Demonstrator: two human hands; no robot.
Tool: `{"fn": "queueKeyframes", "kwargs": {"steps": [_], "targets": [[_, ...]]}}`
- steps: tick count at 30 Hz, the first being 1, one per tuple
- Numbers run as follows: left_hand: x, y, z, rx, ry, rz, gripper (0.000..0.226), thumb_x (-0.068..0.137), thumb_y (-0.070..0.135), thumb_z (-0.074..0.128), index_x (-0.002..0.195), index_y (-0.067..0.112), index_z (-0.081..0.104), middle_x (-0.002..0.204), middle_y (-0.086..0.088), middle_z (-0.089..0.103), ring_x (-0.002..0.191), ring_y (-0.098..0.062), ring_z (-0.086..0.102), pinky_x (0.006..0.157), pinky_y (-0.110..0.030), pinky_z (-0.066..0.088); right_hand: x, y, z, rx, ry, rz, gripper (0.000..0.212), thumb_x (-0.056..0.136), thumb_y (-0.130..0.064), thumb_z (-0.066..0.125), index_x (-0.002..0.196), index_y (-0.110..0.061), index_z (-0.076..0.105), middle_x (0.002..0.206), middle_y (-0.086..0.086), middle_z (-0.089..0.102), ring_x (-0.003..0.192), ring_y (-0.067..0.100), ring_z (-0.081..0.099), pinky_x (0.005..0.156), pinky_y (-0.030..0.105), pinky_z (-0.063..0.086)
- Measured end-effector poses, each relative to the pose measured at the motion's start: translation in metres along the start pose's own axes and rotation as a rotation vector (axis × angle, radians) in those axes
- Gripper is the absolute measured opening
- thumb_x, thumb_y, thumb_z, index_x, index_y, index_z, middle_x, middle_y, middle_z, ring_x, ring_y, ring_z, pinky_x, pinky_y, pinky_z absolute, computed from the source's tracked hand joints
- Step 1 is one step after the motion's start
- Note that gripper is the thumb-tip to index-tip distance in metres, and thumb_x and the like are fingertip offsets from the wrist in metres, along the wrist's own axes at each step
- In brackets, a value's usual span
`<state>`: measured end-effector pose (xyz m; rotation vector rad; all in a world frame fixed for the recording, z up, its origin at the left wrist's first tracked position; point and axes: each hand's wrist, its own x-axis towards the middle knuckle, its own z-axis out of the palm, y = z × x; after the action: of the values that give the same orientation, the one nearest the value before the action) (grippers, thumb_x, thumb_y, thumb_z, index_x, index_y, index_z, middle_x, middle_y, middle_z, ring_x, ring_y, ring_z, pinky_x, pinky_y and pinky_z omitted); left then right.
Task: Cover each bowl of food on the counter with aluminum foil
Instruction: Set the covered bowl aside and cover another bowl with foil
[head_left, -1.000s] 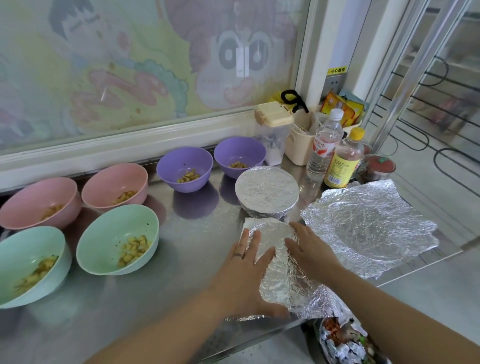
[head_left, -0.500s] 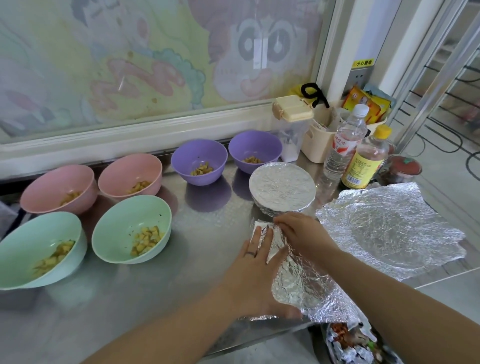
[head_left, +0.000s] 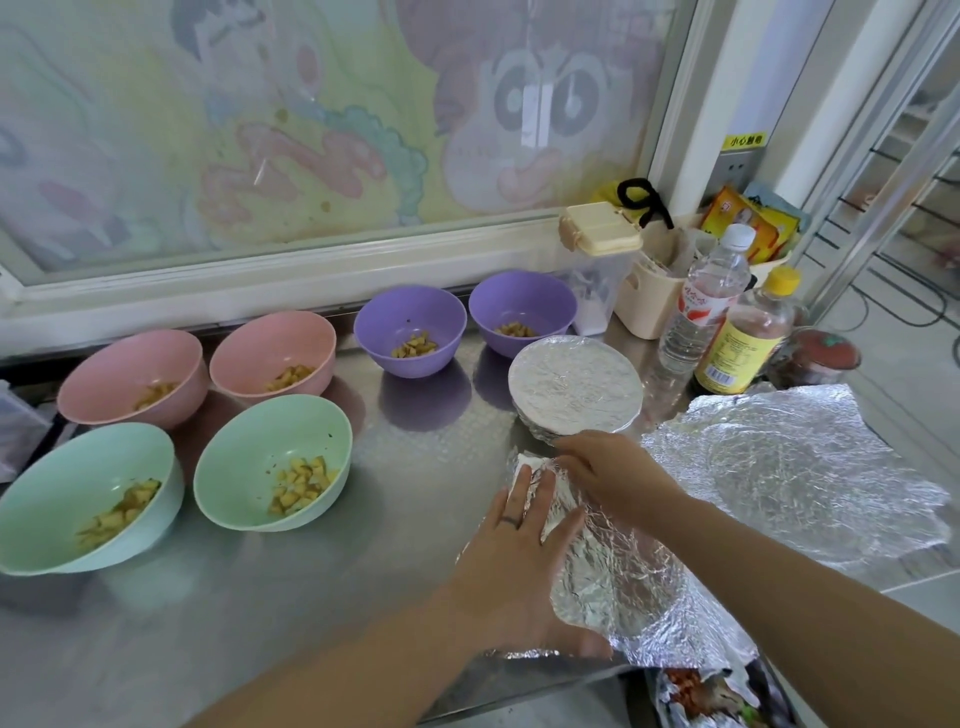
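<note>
A crumpled foil sheet (head_left: 618, 577) lies at the counter's front edge. My left hand (head_left: 514, 561) lies flat on its left side, fingers straight. My right hand (head_left: 608, 473) rests on its far end, fingers bent over the foil's top edge; whether they pinch it I cannot tell. One bowl wrapped in foil (head_left: 575, 384) stands just behind. Uncovered bowls of diced food stand to the left: two purple (head_left: 410, 327) (head_left: 522, 312), two pink (head_left: 272, 353) (head_left: 132, 376), two green (head_left: 272, 462) (head_left: 85, 499).
A second crinkled foil sheet (head_left: 789, 467) is spread at the right, reaching over the counter's edge. Behind it are a water bottle (head_left: 706, 301), a yellow-capped bottle (head_left: 748, 332), a clear lidded container (head_left: 597, 265) and a beige caddy (head_left: 649, 301). A window runs along the back.
My right hand has slid from the foil's middle toward its far end, near the wrapped bowl. The left hand has stayed flat on the sheet. The view has shifted left.
</note>
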<state>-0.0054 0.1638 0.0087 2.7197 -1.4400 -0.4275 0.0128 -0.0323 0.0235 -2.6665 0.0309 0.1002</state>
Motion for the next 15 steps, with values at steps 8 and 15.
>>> {"fn": "queueKeyframes", "kwargs": {"steps": [8,15], "targets": [[0.001,-0.001,0.003,0.003,0.035,0.005,0.127,0.06,0.101,0.023,0.158,0.025,-0.004,0.163,-0.019,-0.019,0.145,-0.038,-0.032,0.12,-0.056,-0.009,0.016,-0.023,-0.004,-0.111,-0.171,-0.171,0.028,0.101,-0.016,0.053,0.115,-0.023,0.076,0.109,0.0,0.073,0.101,0.021,0.064,0.091,0.037,0.05],[0.001,0.002,0.002,0.018,-0.004,-0.029,0.123,0.066,0.099,0.031,0.157,0.027,-0.007,0.16,-0.018,-0.028,0.139,-0.038,-0.042,0.119,-0.057,-0.011,0.04,-0.042,-0.019,-0.24,-0.359,-0.16,0.024,0.098,-0.019,0.058,0.114,-0.019,0.076,0.111,0.003,0.072,0.105,0.022,0.062,0.09,0.031,0.045]]}}
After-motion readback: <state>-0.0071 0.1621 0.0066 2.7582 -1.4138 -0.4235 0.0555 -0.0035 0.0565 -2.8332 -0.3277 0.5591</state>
